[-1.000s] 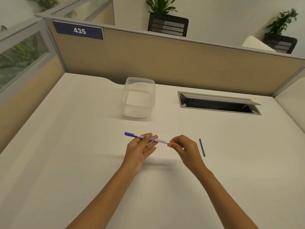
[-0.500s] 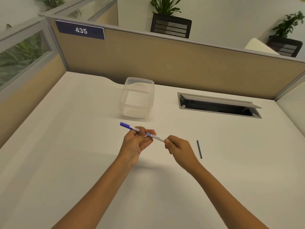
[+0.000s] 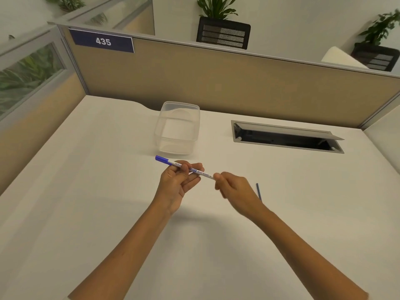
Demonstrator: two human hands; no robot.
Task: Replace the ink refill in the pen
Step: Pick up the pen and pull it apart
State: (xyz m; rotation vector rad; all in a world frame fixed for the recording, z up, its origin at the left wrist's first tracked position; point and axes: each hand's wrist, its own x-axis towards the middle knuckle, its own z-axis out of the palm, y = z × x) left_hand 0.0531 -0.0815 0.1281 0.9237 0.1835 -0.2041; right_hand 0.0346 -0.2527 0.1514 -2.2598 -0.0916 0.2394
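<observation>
A slim white pen [image 3: 202, 172] with a blue cap at its left end is held level above the desk. My left hand [image 3: 178, 184] pinches its barrel near the middle. My right hand [image 3: 234, 187] is closed around the pen's right end, which is hidden by the fingers. A thin dark blue refill [image 3: 258, 192] lies on the white desk [image 3: 86, 191] just right of my right hand, partly hidden behind the wrist.
A clear plastic container [image 3: 177, 128] stands behind the hands. An open cable slot [image 3: 285, 137] with a raised grey flap is set into the desk at the back right. A beige partition [image 3: 216, 83] closes the far edge.
Both hands and the pen have lifted slightly away from me. My right hand has closed more tightly over the pen's right end. The refill on the desk has not moved.
</observation>
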